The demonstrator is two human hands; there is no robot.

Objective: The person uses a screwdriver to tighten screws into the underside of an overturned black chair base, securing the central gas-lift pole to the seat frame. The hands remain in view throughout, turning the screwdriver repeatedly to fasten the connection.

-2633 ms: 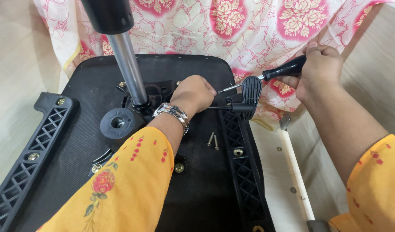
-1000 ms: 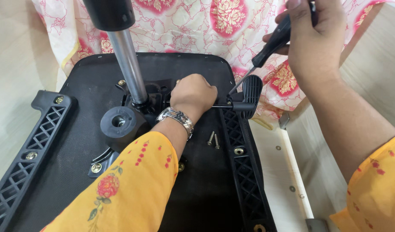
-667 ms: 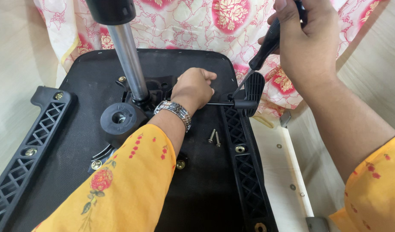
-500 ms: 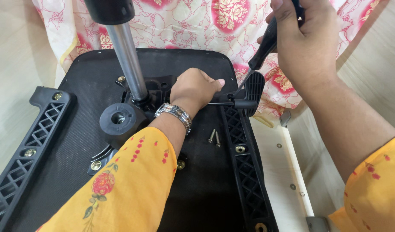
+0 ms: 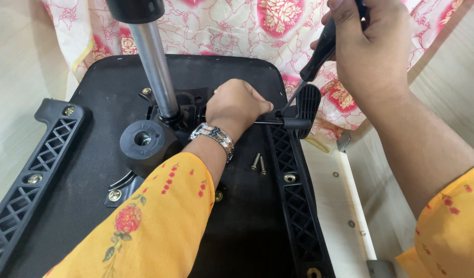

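Note:
An upturned black chair seat (image 5: 247, 237) lies before me with a metal gas-lift column (image 5: 153, 72) rising from its mechanism. My left hand (image 5: 236, 107) is closed over the mechanism beside the lever rod; what its fingers hold is hidden. My right hand (image 5: 371, 51) grips a black-handled screwdriver (image 5: 319, 54), held steeply, its tip down near my left fingers and the black lever paddle (image 5: 308, 109). Two loose screws (image 5: 258, 163) lie on the seat just below my left wrist.
Black lattice armrest brackets run along the left (image 5: 36, 170) and right (image 5: 299, 216) of the seat. A round black knob (image 5: 143, 140) sits beside the column. Pink floral cloth (image 5: 237, 25) lies behind. A pale wooden board (image 5: 340, 206) with holes is at right.
My right hand has lifted the screwdriver from a nearly flat pose to a steep one, tip now by my left fingers. My left hand stayed on the mechanism.

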